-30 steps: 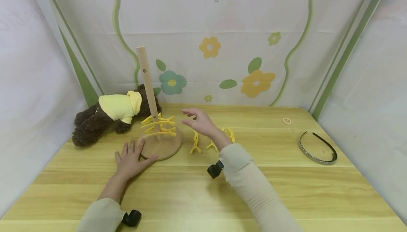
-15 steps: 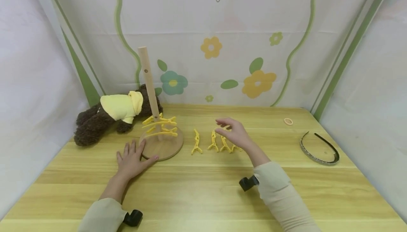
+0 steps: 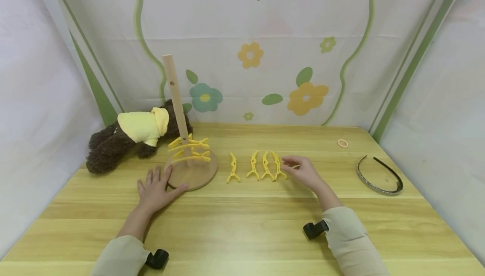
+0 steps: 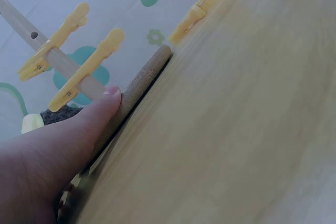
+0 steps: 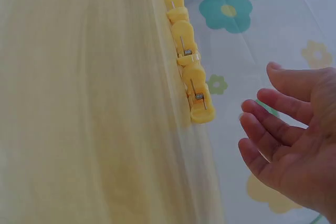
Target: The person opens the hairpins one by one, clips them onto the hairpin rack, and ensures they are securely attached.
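My left hand (image 3: 154,192) lies spread at the near left of a round wooden base (image 3: 198,175), its thumb on the rim. From the base rises a wooden post (image 3: 175,95), with yellow hair clips (image 4: 86,72) clamped across its lower part. My right hand (image 3: 305,173) hovers beside the rightmost yellow hair clip (image 3: 278,166) in a row on the table. Its fingers are slightly bent and its thumb stands apart; the right wrist view shows nothing held. Further left in the row lie more clips, among them a separate clip (image 3: 233,168) nearest the base.
A dark brown plush toy (image 3: 110,145) in a yellow hoodie lies behind the base at the left. On the right are a sparkly headband (image 3: 379,189) and a small pale ring (image 3: 342,143). A flower-printed cloth (image 3: 227,19) hangs along the table's back edge.
My right hand has moved away from the post, rightward over the row and lower, to the row's right end. My left hand has stayed on the base.
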Tool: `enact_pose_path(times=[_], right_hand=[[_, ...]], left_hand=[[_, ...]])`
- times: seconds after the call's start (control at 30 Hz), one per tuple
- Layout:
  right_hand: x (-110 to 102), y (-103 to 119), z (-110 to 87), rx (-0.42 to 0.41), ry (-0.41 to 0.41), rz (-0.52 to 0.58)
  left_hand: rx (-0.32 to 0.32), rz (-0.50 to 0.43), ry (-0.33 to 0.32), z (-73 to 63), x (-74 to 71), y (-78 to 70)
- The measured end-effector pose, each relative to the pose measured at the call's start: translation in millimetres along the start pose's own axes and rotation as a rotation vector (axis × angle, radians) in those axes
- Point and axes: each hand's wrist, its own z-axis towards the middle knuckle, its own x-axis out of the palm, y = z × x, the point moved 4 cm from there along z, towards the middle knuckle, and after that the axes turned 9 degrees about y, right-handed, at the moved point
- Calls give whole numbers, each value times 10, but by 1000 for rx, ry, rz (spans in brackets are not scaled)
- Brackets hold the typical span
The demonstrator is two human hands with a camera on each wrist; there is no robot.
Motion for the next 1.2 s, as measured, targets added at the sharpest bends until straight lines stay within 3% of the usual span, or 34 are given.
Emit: enact_pose_path(times=[0.37,0.63,0.93,1.07,1.2], right_hand=[[132,-311,-72,115,-2,0],[168,-395,-85,126,-120,-66],[32,-477,-161,180,-205,-83],[-18,-523,-187,189,-183,-97],[-1,-534,-174,148,-109,-175]], left_hand=[[0,1,2,-19,-39,-41],[-1,0,2,-12,-19,-25],[-3,-4,4,-12,-21,-29],[-3,-6,6,-9,-15,-20],[2,-9,4,-9,-8,-14]])
